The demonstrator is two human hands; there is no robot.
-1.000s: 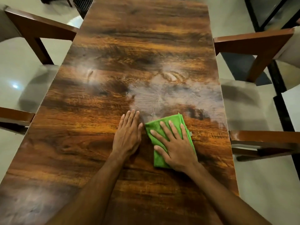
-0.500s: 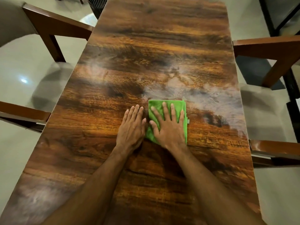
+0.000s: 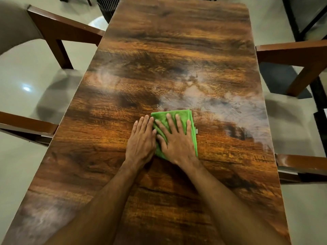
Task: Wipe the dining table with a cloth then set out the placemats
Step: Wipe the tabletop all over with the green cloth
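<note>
Mid-wipe, right grip (image 3: 177, 144) spread flat on cloth (image 3: 183, 117), left grip (image 3: 141, 144) flat on table (image 3: 177, 50); smears (image 3: 221, 105) mid-right, placemats not out.

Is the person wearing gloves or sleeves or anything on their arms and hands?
No, nothing is worn. The left hand and right hand have no gloves, and no rings show on the fingers. The left forearm and right forearm are bare too: no sleeves, watch or bracelets in view.
</note>
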